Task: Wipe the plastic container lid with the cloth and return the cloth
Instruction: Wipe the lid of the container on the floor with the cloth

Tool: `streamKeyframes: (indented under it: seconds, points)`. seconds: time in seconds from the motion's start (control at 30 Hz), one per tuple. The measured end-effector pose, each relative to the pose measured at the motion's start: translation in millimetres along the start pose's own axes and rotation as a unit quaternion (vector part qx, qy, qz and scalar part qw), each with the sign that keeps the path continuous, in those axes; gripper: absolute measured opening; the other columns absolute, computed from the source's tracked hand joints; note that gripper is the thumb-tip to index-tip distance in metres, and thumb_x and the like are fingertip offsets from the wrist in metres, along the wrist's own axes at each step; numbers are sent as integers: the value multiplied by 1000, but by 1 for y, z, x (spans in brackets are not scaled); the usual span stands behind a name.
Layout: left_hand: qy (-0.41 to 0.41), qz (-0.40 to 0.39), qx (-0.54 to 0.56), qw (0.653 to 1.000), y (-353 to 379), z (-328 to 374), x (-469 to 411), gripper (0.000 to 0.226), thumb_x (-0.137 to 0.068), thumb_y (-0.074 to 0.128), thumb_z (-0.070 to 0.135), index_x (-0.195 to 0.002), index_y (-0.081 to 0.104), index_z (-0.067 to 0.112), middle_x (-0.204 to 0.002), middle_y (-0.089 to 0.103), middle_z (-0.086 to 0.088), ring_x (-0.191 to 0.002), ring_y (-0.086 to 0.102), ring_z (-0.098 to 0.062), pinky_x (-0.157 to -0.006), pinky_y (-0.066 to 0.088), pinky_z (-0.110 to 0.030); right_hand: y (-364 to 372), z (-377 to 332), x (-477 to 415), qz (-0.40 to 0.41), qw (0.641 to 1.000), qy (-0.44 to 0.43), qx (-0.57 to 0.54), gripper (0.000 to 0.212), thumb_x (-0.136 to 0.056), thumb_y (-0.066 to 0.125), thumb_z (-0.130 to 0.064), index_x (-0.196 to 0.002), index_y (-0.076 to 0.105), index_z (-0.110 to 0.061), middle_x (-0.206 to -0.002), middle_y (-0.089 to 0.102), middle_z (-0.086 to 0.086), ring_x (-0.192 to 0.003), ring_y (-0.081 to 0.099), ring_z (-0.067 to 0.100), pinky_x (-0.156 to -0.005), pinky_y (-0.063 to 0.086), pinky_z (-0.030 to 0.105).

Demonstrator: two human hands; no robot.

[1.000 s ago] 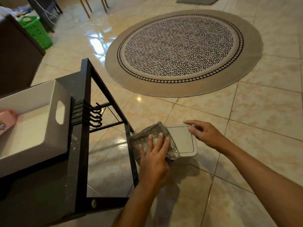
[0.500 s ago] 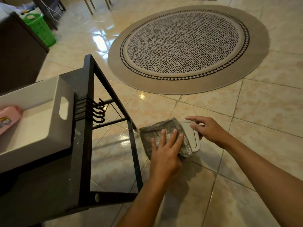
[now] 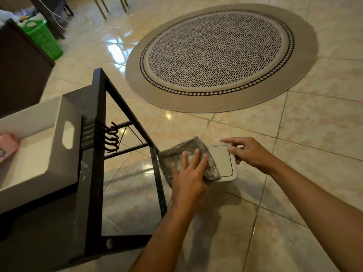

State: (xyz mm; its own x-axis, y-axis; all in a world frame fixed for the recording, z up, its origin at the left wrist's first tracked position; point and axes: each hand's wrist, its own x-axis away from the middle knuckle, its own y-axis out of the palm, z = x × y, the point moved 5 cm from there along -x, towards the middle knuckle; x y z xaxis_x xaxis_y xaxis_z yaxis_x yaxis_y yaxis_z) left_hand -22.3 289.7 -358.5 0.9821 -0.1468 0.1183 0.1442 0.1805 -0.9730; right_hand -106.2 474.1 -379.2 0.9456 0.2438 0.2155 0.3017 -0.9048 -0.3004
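A white plastic container lid [image 3: 223, 161] sits on a container on the tiled floor, just right of a black rack. A grey cloth [image 3: 172, 156] covers the lid's left part. My left hand [image 3: 189, 178] lies flat on the cloth with the fingers spread, pressing it down. My right hand [image 3: 248, 152] rests its fingertips on the lid's far right edge and steadies it. The container's body is mostly hidden under the lid and the cloth.
The black metal rack [image 3: 98, 154] stands at the left with hooks [image 3: 113, 137] on its side. A white bin [image 3: 39, 150] with a pink item [image 3: 7, 146] sits on it. A round patterned rug [image 3: 220, 55] lies beyond; a green basket [image 3: 44, 39] stands far left.
My left hand has slid the cloth to the right over the lid and then slightly back left, uncovering more of the lid. My right hand stays on the lid's edge.
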Motion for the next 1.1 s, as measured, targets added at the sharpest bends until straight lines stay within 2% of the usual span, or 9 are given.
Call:
streamKeyframes:
  seconds: [0.17, 0.33, 0.43, 0.53, 0.6, 0.77, 0.87, 0.97, 1.1]
  points:
    - [88, -25, 9, 996, 3, 29, 19, 70, -84, 11, 55, -151, 10, 34, -159, -1, 4, -143, -16, -30, -111, -12, -60, -1, -3, -2, -12, 1000, -2, -3, 32, -96, 57, -8, -123, 68, -22, -102, 68, 19, -55, 52, 9, -56, 49, 19]
    - [3, -8, -10, 1000, 3, 9, -11, 70, -94, 49, 40, -151, 8, 35, -159, -4, 3, -144, -13, -30, -112, -9, -60, -9, 1, 1, 3, 1000, 9, -6, 35, -97, 55, -6, -127, 67, -17, -103, 68, 24, -56, 53, 9, -57, 50, 20]
    - [-32, 1, 10, 999, -2, 2, 20, 65, -96, 43, 37, -151, 7, 36, -159, -6, 6, -143, -19, -26, -112, -14, -56, -11, 2, 1, 5, 1000, 20, -12, 35, -97, 53, -5, -127, 67, -18, -101, 70, 24, -56, 52, 8, -58, 50, 19]
    - [65, -8, -3, 998, 5, 40, 24, 64, -92, 24, 51, -151, 9, 33, -160, -3, 2, -143, -16, -30, -109, -16, -58, -9, 0, -1, -11, 1000, 16, -15, 35, -97, 53, -5, -126, 67, -17, -106, 72, 14, -56, 51, 9, -58, 50, 19]
    - [76, -20, -12, 997, 6, 51, 2, 65, -94, 33, 48, -151, 7, 32, -160, -4, 0, -143, -15, -32, -111, -10, -63, -9, -2, -1, -15, 1000, 10, -23, 34, -97, 52, -3, -126, 67, -13, -114, 71, 6, -55, 50, 7, -56, 50, 19]
    - [-46, 24, 7, 999, 5, 2, 4, 70, -93, 48, 43, -151, 12, 33, -159, -2, 2, -145, -10, -32, -110, -9, -58, -11, 0, -2, -9, 1000, 13, -9, 34, -97, 51, -2, -127, 66, -12, -122, 67, 1, -62, 51, 15, -57, 50, 20]
    - [7, 29, 6, 1000, 15, 19, 31, 67, -87, 27, 54, -150, 21, 31, -158, 8, -1, -144, -3, -34, -110, -2, -62, -8, 0, -3, -12, 1000, 15, -13, 33, -98, 50, -3, -126, 66, -11, -121, 67, 2, -59, 50, 11, -55, 49, 19]
    - [66, 0, -8, 998, 15, 49, 7, 68, -93, 35, 50, -152, 7, 31, -160, -3, -2, -143, -15, -33, -111, -10, -62, -7, -1, -4, -14, 1000, 10, -10, 33, -98, 51, -3, -126, 66, -10, -119, 68, 2, -59, 51, 9, -54, 49, 18]
    - [-38, 6, 8, 999, 2, 11, -15, 72, -94, 49, 39, -152, 7, 32, -159, -6, 1, -144, -15, -31, -111, -11, -57, -9, 0, -2, -4, 1000, 11, -2, 35, -97, 51, -3, -127, 65, -13, -122, 66, 1, -66, 52, 18, -59, 50, 21]
